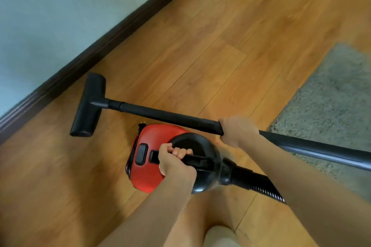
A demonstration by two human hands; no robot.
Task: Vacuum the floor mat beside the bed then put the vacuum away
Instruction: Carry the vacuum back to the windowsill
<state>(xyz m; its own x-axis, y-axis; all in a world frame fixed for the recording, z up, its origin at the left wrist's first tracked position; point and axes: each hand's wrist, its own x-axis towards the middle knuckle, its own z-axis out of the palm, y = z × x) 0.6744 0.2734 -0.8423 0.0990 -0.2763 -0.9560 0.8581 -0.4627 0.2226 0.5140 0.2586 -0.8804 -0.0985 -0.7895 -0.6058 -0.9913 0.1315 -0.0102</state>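
A red and black canister vacuum (148, 176) sits low over the wooden floor in the middle of the view. My left hand (174, 162) is closed around its black carry handle. My right hand (236, 131) grips the black wand (160, 115), which runs left to the black floor nozzle (89, 106) near the skirting board. A ribbed black hose (259, 183) leaves the vacuum's right end and passes under my right forearm. The grey floor mat (331, 102) lies at the right, apart from the nozzle.
A pale wall with a dark skirting board (112, 36) runs diagonally across the upper left. Orange-brown wooden floor (210, 46) fills the middle. My legs and a foot show at the bottom edge.
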